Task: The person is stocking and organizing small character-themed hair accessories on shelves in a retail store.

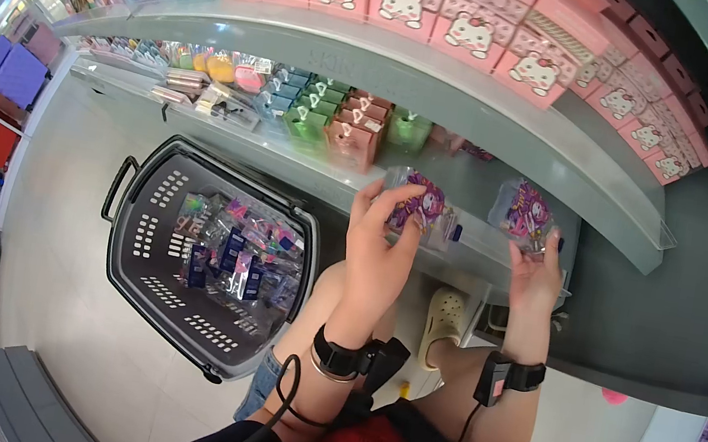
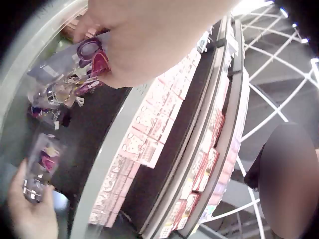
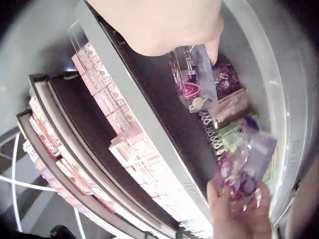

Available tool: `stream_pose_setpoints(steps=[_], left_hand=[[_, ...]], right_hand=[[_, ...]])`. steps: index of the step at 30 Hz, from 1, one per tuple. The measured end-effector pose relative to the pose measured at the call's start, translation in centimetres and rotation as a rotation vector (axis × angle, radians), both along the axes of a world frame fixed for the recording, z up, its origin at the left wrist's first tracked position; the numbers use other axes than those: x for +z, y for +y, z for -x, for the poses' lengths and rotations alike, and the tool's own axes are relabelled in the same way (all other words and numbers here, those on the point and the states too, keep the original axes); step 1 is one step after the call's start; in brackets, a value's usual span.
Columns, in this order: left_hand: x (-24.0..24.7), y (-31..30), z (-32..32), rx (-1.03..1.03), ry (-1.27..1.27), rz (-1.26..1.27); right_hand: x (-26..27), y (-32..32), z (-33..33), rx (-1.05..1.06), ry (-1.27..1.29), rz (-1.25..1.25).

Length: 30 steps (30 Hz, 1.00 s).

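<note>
In the head view the left hand grips a clear package with a purple and pink character, its fingers bent over the front. The right hand pinches a similar package by its lower end, apart from the first, over the lower shelf. In the right wrist view the right hand holds its package at the top, while the left hand holds the other below. Silver and purple pieces show inside the clear plastic.
A dark basket with several packaged items stands on the floor at left. Green boxes and brown boxes line the lower shelf. Pink cat-face boxes fill the shelf above, whose grey edge overhangs the hands.
</note>
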State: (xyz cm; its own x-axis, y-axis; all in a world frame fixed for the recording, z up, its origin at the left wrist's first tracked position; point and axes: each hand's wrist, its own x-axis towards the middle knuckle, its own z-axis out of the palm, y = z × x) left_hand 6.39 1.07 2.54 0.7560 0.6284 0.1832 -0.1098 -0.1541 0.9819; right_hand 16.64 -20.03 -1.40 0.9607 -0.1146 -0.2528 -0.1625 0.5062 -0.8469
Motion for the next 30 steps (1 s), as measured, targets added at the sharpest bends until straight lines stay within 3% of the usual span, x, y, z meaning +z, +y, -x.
stream_pose_setpoints(steps=[1,3,5,7,9,12,15,18,22,27,30], left_hand=[[-0.1,0.5,0.0,0.000,0.008,0.009],[-0.3,1.4,0.1,0.018,-0.050,0.048],[-0.1,1.9,0.3,-0.002,0.004,0.095],[-0.1,2.0,0.2,0.026,-0.055,0.156],[-0.2,2.0,0.1,0.030,-0.055,0.184],[0.5,1.7,0.3,-0.002,-0.070,0.250],[0.3,1.6,0.3,0.002,-0.084,0.207],[0.1,1.8,0.4,0.021,-0.089,0.236],[0.2,1.9,0.4,0.033,-0.080,0.253],[0.2,2.0,0.3,0.057,-0.083,0.244],[-0.1,2.1,0.3,0.069,-0.113,0.254]], right_hand=[[-0.5,0.1,-0.1,0.000,0.008,0.009],[-0.5,0.7,0.0,-0.086,-0.097,0.445],[-0.5,0.9,-0.1,-0.029,-0.208,0.609],[0.3,1.7,-0.1,0.063,-0.292,0.927],[0.7,2.5,-0.8,0.115,-0.349,0.916],[1.4,3.8,-3.5,0.158,-0.609,1.347],[1.6,5.0,-6.1,0.331,-0.501,1.481],[0.0,5.6,-8.3,0.334,-0.401,1.465],[-2.3,5.7,-10.4,0.317,-0.503,1.518],[-4.4,7.1,-11.4,0.158,-0.576,1.204],[-4.5,7.4,-12.1,0.174,-0.546,1.256]])
